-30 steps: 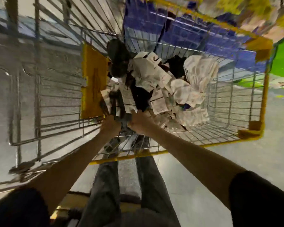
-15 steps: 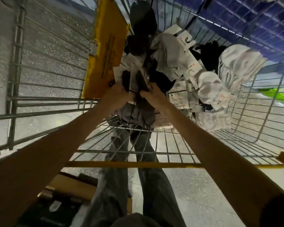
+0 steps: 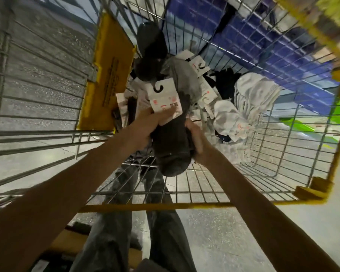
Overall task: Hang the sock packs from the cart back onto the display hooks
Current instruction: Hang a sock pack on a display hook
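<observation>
Fingers of left hand (image 3: 143, 128) and right hand (image 3: 196, 138) clasped round dark sock pack (image 3: 173, 152)

A speckled grey polished floor (image 3: 214, 242) catches dim light. A blue slatted panel (image 3: 263, 42) stands behind, a bright green strip (image 3: 294, 124) lies at right, and flat brown cardboard (image 3: 67, 242) lies lower left.

Retail shop: wire shopping cart (image 3: 165, 207) with yellow trim, carded sock packs (image 3: 229, 118) piled inside, speckled floor (image 3: 224, 242)
</observation>
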Demonstrator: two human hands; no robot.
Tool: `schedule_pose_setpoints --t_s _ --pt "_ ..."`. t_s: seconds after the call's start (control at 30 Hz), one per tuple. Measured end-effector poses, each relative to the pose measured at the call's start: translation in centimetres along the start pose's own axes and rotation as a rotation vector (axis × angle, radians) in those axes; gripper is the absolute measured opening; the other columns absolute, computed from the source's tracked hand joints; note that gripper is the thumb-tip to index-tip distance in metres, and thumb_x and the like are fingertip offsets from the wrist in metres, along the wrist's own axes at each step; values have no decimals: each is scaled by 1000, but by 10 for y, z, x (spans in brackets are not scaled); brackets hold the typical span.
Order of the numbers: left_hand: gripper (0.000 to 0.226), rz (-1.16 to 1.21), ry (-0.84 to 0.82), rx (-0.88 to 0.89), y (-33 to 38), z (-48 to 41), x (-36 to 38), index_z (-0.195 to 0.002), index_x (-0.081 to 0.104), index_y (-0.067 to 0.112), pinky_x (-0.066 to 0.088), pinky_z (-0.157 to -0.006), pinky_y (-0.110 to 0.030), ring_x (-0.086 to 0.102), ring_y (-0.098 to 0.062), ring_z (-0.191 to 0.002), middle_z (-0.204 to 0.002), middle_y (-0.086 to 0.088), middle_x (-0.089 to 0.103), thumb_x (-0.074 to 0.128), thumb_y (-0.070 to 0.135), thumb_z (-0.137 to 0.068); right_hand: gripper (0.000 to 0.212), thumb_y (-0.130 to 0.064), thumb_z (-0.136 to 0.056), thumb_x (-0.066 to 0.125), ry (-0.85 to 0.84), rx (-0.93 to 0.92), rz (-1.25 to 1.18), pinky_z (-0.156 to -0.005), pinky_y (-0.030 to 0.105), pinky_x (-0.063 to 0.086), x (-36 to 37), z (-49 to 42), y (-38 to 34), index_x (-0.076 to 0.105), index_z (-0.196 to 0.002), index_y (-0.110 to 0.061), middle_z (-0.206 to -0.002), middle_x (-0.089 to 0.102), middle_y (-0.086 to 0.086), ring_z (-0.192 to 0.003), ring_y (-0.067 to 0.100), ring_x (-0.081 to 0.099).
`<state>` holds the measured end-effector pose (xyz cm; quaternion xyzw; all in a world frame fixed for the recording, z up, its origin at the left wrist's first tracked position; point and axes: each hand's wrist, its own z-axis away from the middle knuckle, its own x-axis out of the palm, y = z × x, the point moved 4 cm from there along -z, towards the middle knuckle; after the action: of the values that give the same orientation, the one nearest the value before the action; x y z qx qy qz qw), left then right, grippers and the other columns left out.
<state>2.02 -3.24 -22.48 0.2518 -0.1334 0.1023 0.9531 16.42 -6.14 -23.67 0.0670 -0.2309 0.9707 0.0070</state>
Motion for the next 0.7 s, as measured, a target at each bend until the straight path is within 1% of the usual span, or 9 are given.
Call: schedule_pose_setpoints --t_s 0.07,0.13,0.2,0.27,0.33,0.43,0.53,0.6,0.7 --pt "40 -143 145 113 -4 -3 -7 -125 66 12 56 -87 -21 69 -10 -102 -105 7 73 75 19 -87 42 -38 -93 46 143 -12 284 -79 43 48 -10 -9 7 66 -103 -2 -96 67 19 -85 31 61" --pt "46 -243 244 176 -7 -8 -18 -127 63 9 56 -83 -18 68 -8 -100 -111 3 71 78 18 -85 34 -30 -98 47 226 -105 518 -75 39 44 -26 -15 11 62 -115 -4 -99 63 12 -85 26 59" --pt "33 -283 305 194 -8 -12 -29 -115 68 15 55 -84 -19 68 -5 -94 -114 0 71 79 19 -84 37 -25 -96 54 323 -138 774 -79 33 44 -45 -18 13 55 -130 -12 -119 57 3 -97 21 59" --pt "19 -281 340 202 -8 -14 -35 -94 66 27 49 -63 -4 64 13 -71 -97 8 70 79 17 -84 56 -20 -90 62 395 -103 947 -95 38 46 -60 -24 19 41 -141 -13 -143 36 14 -120 33 50" --pt "23 -284 344 189 -9 -17 -35 -85 63 29 43 -51 1 60 20 -59 -85 18 66 81 15 -82 67 -21 -87 67 473 -95 1043 -101 47 43 -65 -28 20 31 -143 -11 -144 24 21 -125 42 40" --pt "24 -324 278 148 -12 -18 -29 -87 64 31 43 -53 1 60 20 -64 -85 23 65 83 18 -79 77 -29 -86 73 507 -42 1047 -101 51 45 -67 -38 20 26 -143 -10 -142 24 24 -123 44 42" --pt "26 -359 188 134 -16 -21 -21 -90 64 33 43 -55 2 59 23 -66 -86 26 64 82 17 -80 84 -32 -81 79 541 29 970 -100 45 46 -74 -44 18 26 -143 -9 -142 25 24 -123 44 44" --pt "28 -400 181 138 -16 -23 -21 -96 64 32 41 -54 3 57 25 -64 -85 27 62 82 18 -80 79 -36 -81 77 591 -14 904 -99 42 42 -76 -43 18 33 -143 -14 -141 27 21 -125 42 40" --pt "35 -395 225 155 -12 -23 -27 -111 63 26 43 -54 1 60 16 -71 -90 21 64 81 19 -82 65 -34 -85 71 522 -113 890 -108 47 33 -65 -38 22 41 -142 -20 -144 27 15 -133 41 27"
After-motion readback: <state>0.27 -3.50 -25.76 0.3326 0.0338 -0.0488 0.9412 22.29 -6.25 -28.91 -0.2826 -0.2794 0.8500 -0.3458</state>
